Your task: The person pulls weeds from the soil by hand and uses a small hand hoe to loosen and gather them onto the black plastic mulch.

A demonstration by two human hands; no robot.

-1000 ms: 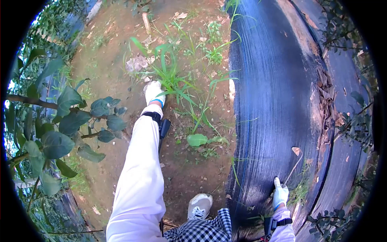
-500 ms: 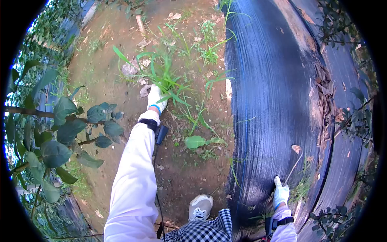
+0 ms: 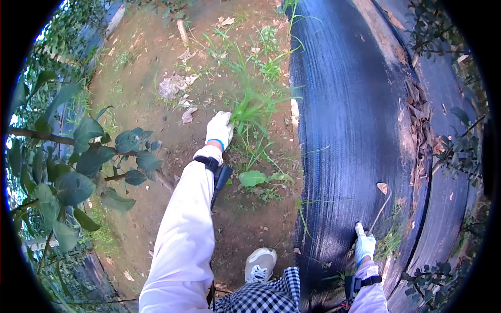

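My left hand [image 3: 220,128], in a white glove with a blue cuff, is closed at the base of a tuft of green grass [image 3: 252,108] above the bare soil. The grass blades are blurred by motion. A broad-leafed weed [image 3: 252,178] grows below the tuft. My right hand [image 3: 364,246], also gloved in white, rests over the black ground sheet [image 3: 344,130] at the lower right. It is closed around a thin metal tool [image 3: 381,209] with a small blade at its tip; the handle is hidden by the hand.
A leafy branch [image 3: 39,136] reaches in from the left. Dry leaves [image 3: 173,86] lie on the soil, and more [image 3: 419,112] fill a fold in the sheet at right. A shoe [image 3: 260,265] stands at the bottom centre.
My left hand has moved to the right with the grass, which now leans right and uncovers the dry leaves. My right hand and the tool have barely moved.
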